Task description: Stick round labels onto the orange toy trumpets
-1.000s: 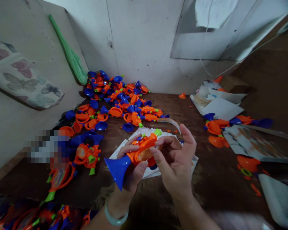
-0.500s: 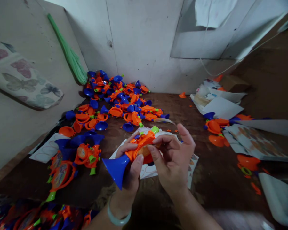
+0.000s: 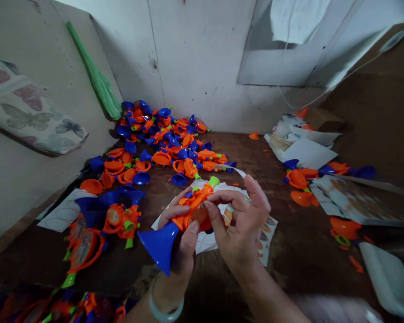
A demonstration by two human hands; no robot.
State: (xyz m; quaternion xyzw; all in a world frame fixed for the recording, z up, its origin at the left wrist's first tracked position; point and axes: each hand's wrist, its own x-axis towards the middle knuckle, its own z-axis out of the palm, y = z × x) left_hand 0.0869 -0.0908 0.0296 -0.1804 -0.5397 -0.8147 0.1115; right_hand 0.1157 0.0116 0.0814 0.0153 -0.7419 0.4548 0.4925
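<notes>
My left hand (image 3: 182,237) grips a toy trumpet (image 3: 194,207) with an orange body, a blue bell at the lower left and a green mouthpiece at the top. The left thumb presses on an oval sticker (image 3: 199,215) on the trumpet's round face. At the sticker's upper right edge, my right hand (image 3: 237,224) has thumb and index finger pinched together; the fingertips partly hide the edge. A thin pale strip (image 3: 236,170) curls up by a raised finger of that hand. Beneath both hands lie sheets of oval stickers (image 3: 268,233), partly covered.
A heap of toy trumpets (image 3: 168,134) fills the back left of the brown table (image 3: 242,148). Several stickered trumpets (image 3: 85,251) lie at the left beside a white sheet (image 3: 62,211). Papers (image 3: 306,152), orange parts (image 3: 345,228) and a pale tray (image 3: 388,278) are on the right.
The right fingertips have shifted slightly left, and the sticker now lies flatter against the trumpet's face. The trumpet has moved a little left and down in view.
</notes>
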